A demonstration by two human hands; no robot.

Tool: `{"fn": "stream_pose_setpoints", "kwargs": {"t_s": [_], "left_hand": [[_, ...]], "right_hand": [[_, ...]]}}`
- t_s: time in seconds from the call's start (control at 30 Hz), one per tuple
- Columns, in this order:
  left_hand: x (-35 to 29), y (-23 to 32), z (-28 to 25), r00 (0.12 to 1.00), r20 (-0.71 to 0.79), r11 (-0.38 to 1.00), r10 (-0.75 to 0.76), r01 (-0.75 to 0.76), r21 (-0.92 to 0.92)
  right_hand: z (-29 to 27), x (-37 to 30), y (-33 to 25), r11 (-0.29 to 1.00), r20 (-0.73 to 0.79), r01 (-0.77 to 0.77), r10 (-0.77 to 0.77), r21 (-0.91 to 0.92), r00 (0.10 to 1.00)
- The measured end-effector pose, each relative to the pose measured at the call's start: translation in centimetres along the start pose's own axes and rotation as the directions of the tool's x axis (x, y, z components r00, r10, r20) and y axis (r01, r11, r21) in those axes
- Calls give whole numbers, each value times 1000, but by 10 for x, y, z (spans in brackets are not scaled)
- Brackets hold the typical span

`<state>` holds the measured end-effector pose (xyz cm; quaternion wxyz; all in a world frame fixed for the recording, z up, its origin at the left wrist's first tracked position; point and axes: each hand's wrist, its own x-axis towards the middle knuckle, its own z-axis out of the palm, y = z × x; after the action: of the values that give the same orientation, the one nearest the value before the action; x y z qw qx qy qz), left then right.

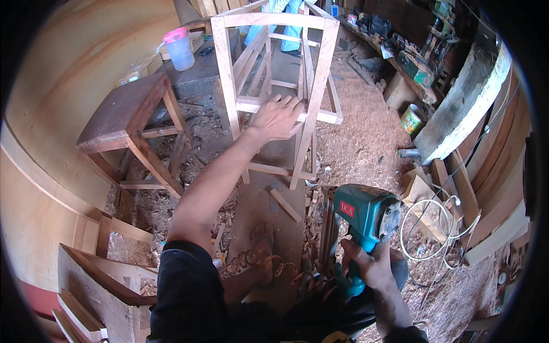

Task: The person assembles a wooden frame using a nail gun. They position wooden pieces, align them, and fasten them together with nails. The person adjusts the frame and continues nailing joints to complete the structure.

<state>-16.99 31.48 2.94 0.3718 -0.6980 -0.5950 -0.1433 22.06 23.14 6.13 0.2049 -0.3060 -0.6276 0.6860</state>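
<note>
One teal power tool [369, 210] fills the right grip [370, 264].

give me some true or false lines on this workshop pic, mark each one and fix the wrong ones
1. The right hand grips a green power tool. True.
2. The left hand rests on the stool. False: it is on the crossbar of the wooden frame.
3. The jar has a blue lid. False: its lid is pink.
4. The tin is right of the frame. True.
5. A bare foot is in view. True.
</note>
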Motion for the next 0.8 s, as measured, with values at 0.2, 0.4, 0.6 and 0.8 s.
{"fn": "stream_pose_setpoints", "kwargs": {"t_s": [0.2,0.4,0.6,0.8], "left_hand": [[1,-2,0,994,108,994,11,-23,104],[1,-5,-7,991,134,996,-19,31,-86],[5,-8,-19,971,240,987,-20,57,-149],[15,-11,-26,915,379,952,-139,228,-202]], "right_hand": [[1,1,0,1000,-13,1,-1,8,1000],[1,1,0,1000,-4,-13,13,-17,1000],[-1,-1,1,1000,-2,-8,8,-11,1000],[-1,-1,0,1000,-5,17,-17,2,1000]]}}
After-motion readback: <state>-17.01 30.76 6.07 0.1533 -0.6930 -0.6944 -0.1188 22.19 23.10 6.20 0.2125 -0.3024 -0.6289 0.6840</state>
